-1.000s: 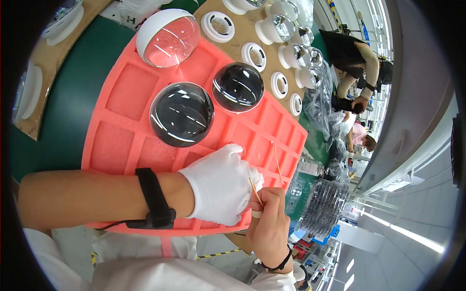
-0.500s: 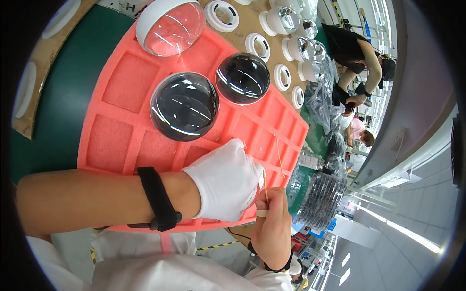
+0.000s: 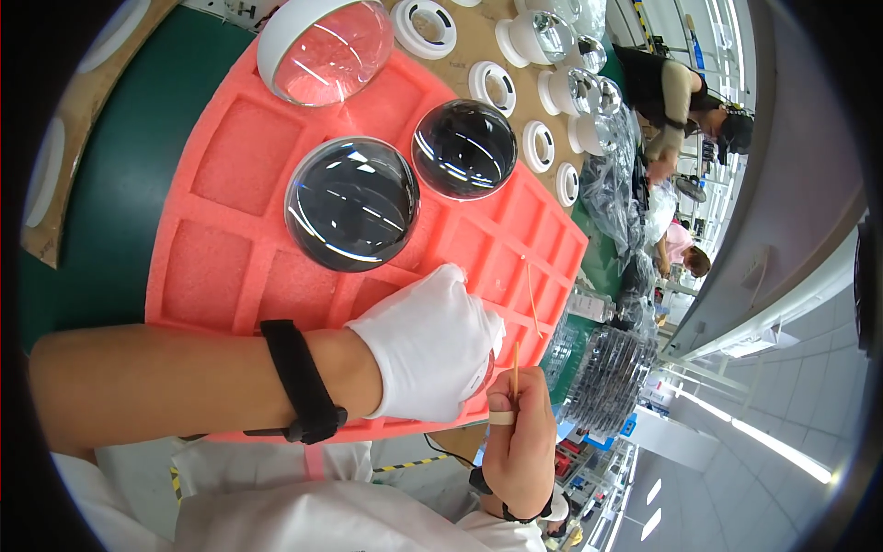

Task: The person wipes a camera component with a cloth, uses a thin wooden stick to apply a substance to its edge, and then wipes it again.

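My left hand (image 3: 430, 345), in a white glove with a black band at the wrist, lies curled over the near edge of a red foam tray (image 3: 230, 152). Its fingers are closed around a small clear piece (image 3: 486, 366) that is mostly hidden. My bare right hand (image 3: 517, 446), one fingertip taped, sits just below and to the right. It pinches a thin wooden stick (image 3: 515, 366) upright beside the gloved fingers. Two dark glass domes (image 3: 351, 204) (image 3: 464, 149) rest in the tray's compartments. A clear dome in a white ring (image 3: 322, 46) sits at the far end.
Several white rings (image 3: 497, 85) and clear domes lie on a brown board behind the tray. The tray rests on a green mat (image 3: 110, 184). Stacks of clear plastic parts (image 3: 612, 377) stand to the right. Other people (image 3: 676, 97) work farther back on the right.
My right hand has dropped slightly below the gloved hand and the stick now stands more upright. The tray and domes sit a little higher in the picture. My left hand keeps its grip.
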A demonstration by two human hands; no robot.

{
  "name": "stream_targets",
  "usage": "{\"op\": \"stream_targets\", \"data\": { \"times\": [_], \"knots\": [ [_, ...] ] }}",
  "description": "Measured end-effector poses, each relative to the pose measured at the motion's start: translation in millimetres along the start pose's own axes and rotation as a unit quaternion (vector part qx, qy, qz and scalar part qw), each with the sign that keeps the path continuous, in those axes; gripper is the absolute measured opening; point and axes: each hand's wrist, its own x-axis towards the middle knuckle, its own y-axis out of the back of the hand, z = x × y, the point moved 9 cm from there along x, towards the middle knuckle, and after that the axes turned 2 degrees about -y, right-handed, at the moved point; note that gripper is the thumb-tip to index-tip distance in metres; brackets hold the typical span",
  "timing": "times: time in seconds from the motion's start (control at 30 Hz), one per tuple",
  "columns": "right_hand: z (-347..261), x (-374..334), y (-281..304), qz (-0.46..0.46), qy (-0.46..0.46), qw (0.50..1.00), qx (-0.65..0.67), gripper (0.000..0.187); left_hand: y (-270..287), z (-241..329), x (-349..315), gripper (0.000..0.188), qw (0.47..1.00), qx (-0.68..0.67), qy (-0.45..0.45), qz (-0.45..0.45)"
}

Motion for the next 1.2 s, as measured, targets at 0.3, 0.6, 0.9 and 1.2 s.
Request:
{"op": "stream_targets", "data": {
  "times": [0.3, 0.6, 0.9, 1.2],
  "knots": [
    [-13, 6, 10, 0.109, 0.055, 0.990, 0.072, 0.013, 11, 0, -9, 0.016, 0.999, -0.007, 0.014, -0.034],
    [-5, 7, 22, 0.142, 0.092, 0.985, -0.001, 0.010, 4, -3, 1, 0.027, 0.996, -0.074, 0.039, 0.007],
    [-35, 10, 12, -0.055, 0.125, 0.963, -0.230, 0.023, 7, 4, 1, 0.017, 0.997, -0.074, 0.013, 0.036],
    [-51, 4, 3, -0.099, 0.201, 0.902, -0.369, 0.026, 3, 4, 1, 0.015, 0.995, -0.095, 0.018, 0.006]
  ]
}}
